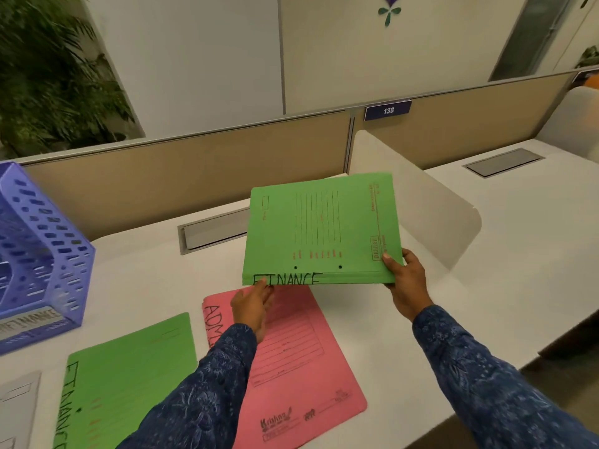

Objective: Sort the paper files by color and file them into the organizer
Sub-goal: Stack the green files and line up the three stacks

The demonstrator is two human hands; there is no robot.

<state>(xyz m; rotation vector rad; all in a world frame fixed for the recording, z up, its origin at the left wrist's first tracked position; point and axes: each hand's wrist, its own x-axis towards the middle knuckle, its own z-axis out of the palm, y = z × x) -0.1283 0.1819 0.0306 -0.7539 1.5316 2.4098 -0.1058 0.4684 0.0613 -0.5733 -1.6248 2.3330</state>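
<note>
The white tabletop (505,254) carries the items. At 9 o'clock stands the purple perforated organizer (42,254), with a front label reading FINANCE. At 6 o'clock a pink file (301,367) lies flat, and just beside it at 7 o'clock lies a green file (129,377) marked FINANCE. A grey file (17,403) shows at the lower left edge. At centre, a stack of green FINANCE files (321,228) is held above the tabletop. The right hand (405,280) has its grip closed on the stack's near right corner. The left hand (252,306) touches the near left edge with its fingertips (264,283), its grip loose and partly spread.
</note>
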